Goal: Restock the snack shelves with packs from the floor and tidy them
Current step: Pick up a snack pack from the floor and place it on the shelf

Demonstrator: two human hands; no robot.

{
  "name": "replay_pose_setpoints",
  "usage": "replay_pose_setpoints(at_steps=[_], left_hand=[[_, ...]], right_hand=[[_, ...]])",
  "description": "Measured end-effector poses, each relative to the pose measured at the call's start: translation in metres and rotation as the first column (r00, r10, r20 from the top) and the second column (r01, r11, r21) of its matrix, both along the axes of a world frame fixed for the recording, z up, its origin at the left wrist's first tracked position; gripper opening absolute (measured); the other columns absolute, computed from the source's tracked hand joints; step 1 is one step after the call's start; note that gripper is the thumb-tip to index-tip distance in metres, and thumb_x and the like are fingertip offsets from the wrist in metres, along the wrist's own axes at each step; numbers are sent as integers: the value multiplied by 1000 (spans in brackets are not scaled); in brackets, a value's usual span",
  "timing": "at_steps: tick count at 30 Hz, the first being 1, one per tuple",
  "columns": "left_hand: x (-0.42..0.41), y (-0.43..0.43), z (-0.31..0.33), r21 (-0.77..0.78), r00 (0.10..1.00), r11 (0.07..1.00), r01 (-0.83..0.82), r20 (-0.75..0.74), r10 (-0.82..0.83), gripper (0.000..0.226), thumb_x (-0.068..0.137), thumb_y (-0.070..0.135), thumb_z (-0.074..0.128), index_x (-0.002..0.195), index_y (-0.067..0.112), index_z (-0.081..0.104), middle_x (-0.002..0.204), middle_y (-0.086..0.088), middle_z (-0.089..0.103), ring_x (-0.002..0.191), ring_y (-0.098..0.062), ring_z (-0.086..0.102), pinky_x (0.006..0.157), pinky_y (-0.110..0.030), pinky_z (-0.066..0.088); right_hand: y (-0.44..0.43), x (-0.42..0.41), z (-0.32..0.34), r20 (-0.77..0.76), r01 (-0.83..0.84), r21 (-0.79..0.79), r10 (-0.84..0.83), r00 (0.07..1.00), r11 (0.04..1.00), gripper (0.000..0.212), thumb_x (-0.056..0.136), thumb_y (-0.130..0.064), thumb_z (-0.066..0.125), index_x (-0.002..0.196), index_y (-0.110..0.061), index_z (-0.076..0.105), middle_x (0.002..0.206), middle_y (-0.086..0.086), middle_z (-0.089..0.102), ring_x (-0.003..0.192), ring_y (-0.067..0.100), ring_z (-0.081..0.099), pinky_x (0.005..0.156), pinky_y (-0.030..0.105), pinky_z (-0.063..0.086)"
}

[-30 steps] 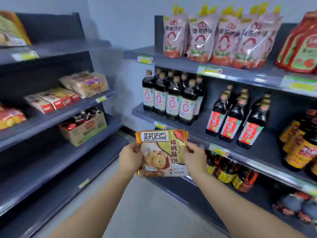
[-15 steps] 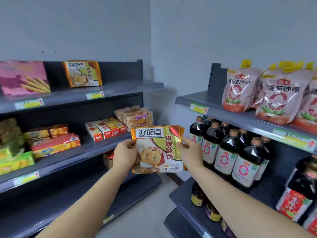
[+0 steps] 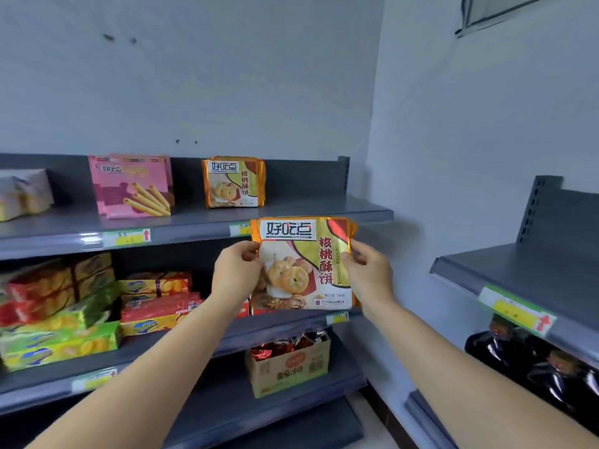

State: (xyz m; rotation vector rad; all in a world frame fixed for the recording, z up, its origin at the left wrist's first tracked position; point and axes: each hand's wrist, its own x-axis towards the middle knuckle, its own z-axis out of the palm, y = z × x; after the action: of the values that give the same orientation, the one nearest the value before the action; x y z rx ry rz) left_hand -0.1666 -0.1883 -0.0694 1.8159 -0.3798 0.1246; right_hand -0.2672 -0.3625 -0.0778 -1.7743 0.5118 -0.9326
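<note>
- Holding one walnut cookie pack [image 3: 303, 264] up in the air, label toward the camera, in front of the snack shelving and just below the front lip of the top shelf [image 3: 194, 222].
- Left grip [image 3: 238, 275] pinches the pack's left edge and right grip [image 3: 368, 277] pinches its right edge. Both are clenched on the foil, with nothing else in either.
- Step, as I read it: carry-to-shelf. Placement not yet done, since the pack touches no shelf.
- Likely slot: beside the matching cookie pack [image 3: 234, 183] standing upright on the top shelf — bare shelf to its right, pink wafer-roll box [image 3: 133, 186] to its left, apart from it.
- Next move calls for a lift over the shelf lip, then setting the pack upright, label out, in line with its twin.
- Risk: a thin foil pack may tip forward unless leaned back or butted against its neighbour.
</note>
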Motion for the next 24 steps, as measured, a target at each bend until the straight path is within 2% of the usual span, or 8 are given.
replay_pose_setpoints(at_steps=[2,7,11,15,17,19,21,24], left_hand=[[31,-2,16,-21,999,1000,-18,41,19,30,92,9,55,119,18,63,104,-3,66,80,-18,65,67,-29,54],[109,-9,53,-33,991,999,-38,128,42,34,92,12,58,125,18,61,112,-3,65,98,-19,61,75,-29,50],[168,-19,74,-8,984,999,-51,169,52,30,93,10,56,122,19,61,98,-3,67,77,-14,63,61,-20,52],[223,-31,86,-6,987,998,-58,147,59,37,91,9,55,128,16,59,100,-6,69,84,-23,68,77,-36,57],[247,-38,89,-2,986,996,-84,147,84,40,91,9,54,130,16,57,100,-5,69,81,-21,67,68,-28,53],[265,-46,91,-2,981,993,-118,156,116,39,92,10,54,131,16,56,99,-1,67,79,-16,63,59,-23,46],[280,-52,88,-8,977,989,-147,157,146,38,94,12,54,132,16,55,102,0,65,81,-13,60,58,-20,43],[305,-57,80,-10,975,982,-188,123,188,42,94,12,54,135,18,52,106,0,63,75,-7,58,56,-18,41]], right_hand=[[-5,35,14,29,-32,-6,32,999,999,24,94,-21,57,113,-33,65,91,-9,71,78,15,72,70,44,61],[-17,119,50,79,-57,-71,63,995,996,20,95,-19,56,100,-38,59,83,-18,66,77,10,69,70,42,60],[-29,184,70,98,-82,-65,89,991,994,21,95,-19,56,110,-32,64,87,-14,67,79,10,69,73,42,60],[-45,245,84,90,-125,-88,133,987,988,24,93,-17,56,96,-41,60,83,-13,70,79,13,71,75,44,60],[-54,276,88,82,-159,-97,167,983,983,29,91,-13,55,106,-36,63,83,-12,71,80,14,71,76,44,60],[-62,303,91,65,-186,-124,195,979,975,29,91,-11,53,104,-36,62,81,-12,71,79,13,71,76,44,60],[-69,327,90,34,-222,-160,230,973,962,27,91,-11,53,99,-36,58,81,-9,72,77,13,71,75,44,60],[-78,360,85,-2,-259,-191,264,965,947,23,90,-12,54,105,-29,59,84,-6,73,78,13,71,73,43,59]])
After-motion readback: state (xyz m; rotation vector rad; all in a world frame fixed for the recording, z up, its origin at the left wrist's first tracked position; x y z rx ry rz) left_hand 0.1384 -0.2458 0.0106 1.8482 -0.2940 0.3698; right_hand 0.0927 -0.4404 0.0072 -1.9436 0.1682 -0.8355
